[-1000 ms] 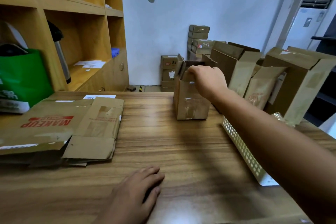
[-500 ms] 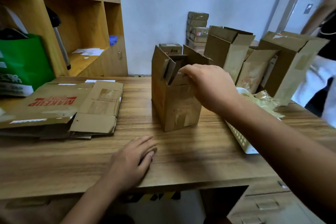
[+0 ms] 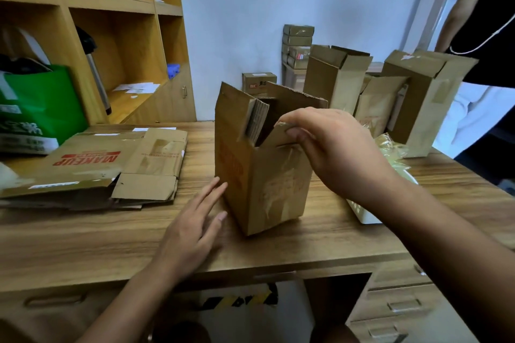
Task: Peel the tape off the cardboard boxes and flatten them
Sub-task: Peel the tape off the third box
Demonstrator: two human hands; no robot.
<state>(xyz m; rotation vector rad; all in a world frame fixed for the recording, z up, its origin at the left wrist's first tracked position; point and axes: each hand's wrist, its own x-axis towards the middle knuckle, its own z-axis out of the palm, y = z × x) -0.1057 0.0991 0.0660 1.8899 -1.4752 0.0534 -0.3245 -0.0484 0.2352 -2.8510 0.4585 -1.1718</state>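
Observation:
A small upright cardboard box [image 3: 259, 175] stands near the front of the wooden table [image 3: 83, 237], its top flaps open and clear tape wrinkled on its near side. My right hand [image 3: 331, 153] pinches the near top flap of this box. My left hand [image 3: 195, 223] hovers open beside the box's left lower corner, fingertips almost touching it. A stack of flattened boxes [image 3: 106, 164] with red "MAKEUP" print lies on the table to the left.
Several open cardboard boxes [image 3: 337, 78] stand at the table's back right, next to a white perforated basket [image 3: 362, 211] holding crumpled tape. A wooden shelf [image 3: 111, 44] and green bag [image 3: 41, 103] are on the left. Another person [image 3: 485, 36] stands at the far right.
My right hand has dragged the small box from the back of the table to near the front edge. My left hand lifted off the table and moved right, up to the box.

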